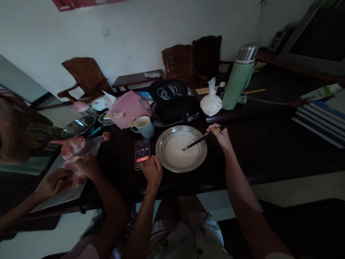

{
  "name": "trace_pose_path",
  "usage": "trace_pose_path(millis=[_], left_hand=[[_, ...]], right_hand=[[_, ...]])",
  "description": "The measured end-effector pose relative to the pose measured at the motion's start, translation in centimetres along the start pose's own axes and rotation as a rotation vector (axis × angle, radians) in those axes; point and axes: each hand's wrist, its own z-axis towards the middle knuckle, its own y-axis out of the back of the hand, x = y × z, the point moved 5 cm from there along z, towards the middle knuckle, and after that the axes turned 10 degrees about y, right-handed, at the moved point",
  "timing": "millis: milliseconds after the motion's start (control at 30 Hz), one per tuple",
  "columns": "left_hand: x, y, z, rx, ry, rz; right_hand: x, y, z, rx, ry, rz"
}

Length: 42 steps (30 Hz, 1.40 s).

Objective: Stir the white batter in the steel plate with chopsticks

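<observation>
A wide metal basin (159, 147) stands on the dark table, with a milky white liquid (178, 154) in it. My left hand (152, 171) is closed on the basin's left rim. In my right hand (219, 136), at the basin's right side, is a pair of dark chopsticks (201, 139), held slanting down so that their tips dip into the liquid near its middle. Beside my left hand lies a phone (142, 153) with a lit screen showing running digits. A pale blue mug (145, 126) stands just behind the phone.
To the left, another person's hands (86, 165) handle raw meat (74, 147) on a pale sheet (72, 194). A metal bowl (78, 126), pink cloth (129, 109) and black bag (172, 104) sit behind. A tied bag of white powder (211, 104), green thermos (237, 84) and books (320, 122) stand rightward.
</observation>
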Motion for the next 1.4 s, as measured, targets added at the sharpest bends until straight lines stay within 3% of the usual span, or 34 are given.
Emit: trace_pose_path(millis=[167,333,567,733,933,1133,1300,1400], left_hand=[[0.0,0.0,0.0,-0.009,-0.001,-0.012],[0.1,0.0,0.0,-0.008,0.005,-0.005],[0.1,-0.1,0.0,-0.010,0.001,0.012],[0.1,-0.1,-0.1,-0.014,-0.001,0.009],[0.1,0.0,0.0,0.010,0.011,-0.017],[0.1,0.1,0.0,0.009,0.013,-0.035],[0.1,0.2,0.0,0.000,0.014,-0.040],[0.1,0.2,0.1,0.001,0.019,-0.031]], right_hand=[[0.1,-1.5,-0.2,0.160,0.002,0.018],[0.1,-0.1,0.0,0.009,0.003,-0.007],[0.3,-1.5,-0.2,0.151,0.004,-0.001],[0.2,0.0,0.1,-0.009,0.015,-0.029],[0.3,-1.4,-0.1,0.149,0.007,-0.006],[-0.1,0.1,0.1,0.002,-0.003,-0.032],[0.1,-1.1,-0.1,0.141,0.007,-0.008],[0.3,-1.0,0.0,0.121,0.021,-0.032]])
